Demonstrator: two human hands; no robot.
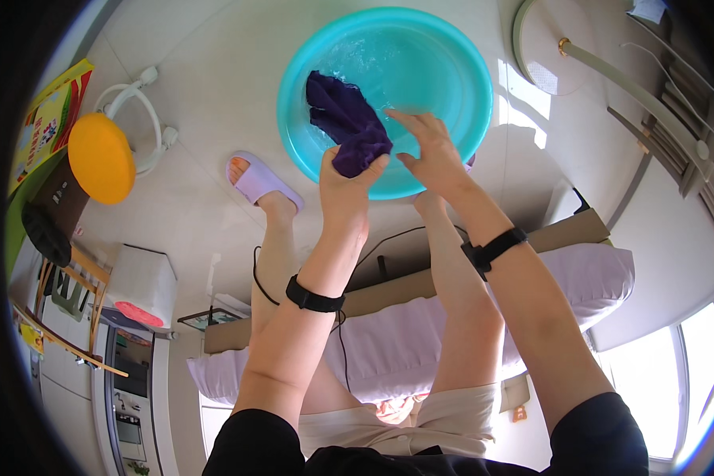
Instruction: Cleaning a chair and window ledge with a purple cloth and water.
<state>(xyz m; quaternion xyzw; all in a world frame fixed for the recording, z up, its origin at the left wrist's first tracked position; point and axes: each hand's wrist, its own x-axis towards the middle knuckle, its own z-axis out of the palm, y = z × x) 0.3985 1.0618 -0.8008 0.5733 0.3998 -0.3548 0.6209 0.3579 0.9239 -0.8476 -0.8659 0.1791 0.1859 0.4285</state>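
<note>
A round turquoise plastic basin (481, 89) holding water stands on the floor before me. My left hand (348, 184) is closed on one bunched end of a wet dark purple cloth (342, 104) at the basin's near left side. The cloth's other end spreads up and left, over or in the water; which of the two is hard to tell. Just right of the cloth, my right hand (431, 149) is over the near part of the basin, fingers apart and holding nothing. Both forearms wear black straps.
My foot in a lilac slipper (262, 178) is left of the basin; the other is partly hidden by its near rim. A yellow round-topped stool (102, 158) with a white frame stands at left. A curved stand (636, 68) rises at right. A bed (392, 339) with a cable is behind my legs.
</note>
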